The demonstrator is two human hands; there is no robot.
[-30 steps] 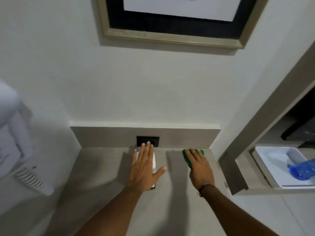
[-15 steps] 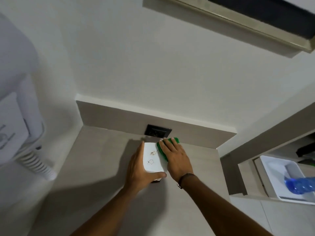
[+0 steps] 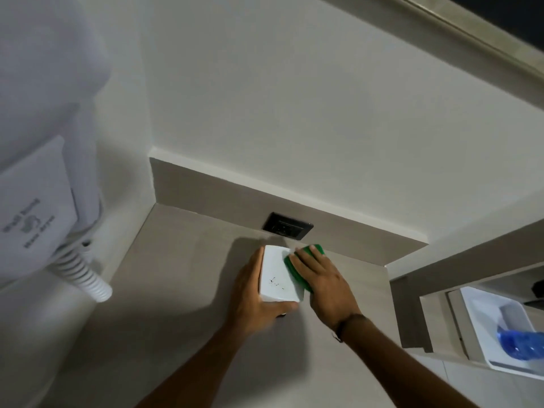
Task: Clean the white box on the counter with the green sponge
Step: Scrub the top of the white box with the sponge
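We see the left hand (image 3: 255,293) gripping the white box (image 3: 276,275) on the counter (image 3: 182,290), thumb along its near edge; at the box's three o'clock the right hand (image 3: 322,282) presses the green sponge (image 3: 300,269) flat against its top right edge; at twelve o'clock, beyond, a dark socket (image 3: 288,230) sits in the backsplash.

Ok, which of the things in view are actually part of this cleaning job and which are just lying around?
In use:
- small white rectangular box, gripped by the left hand
- flat green sponge, pressed on the box's right side under the right hand

Just there:
- black wall socket
- white wall-mounted hair dryer
- white plastic tray holding a blue plastic bottle
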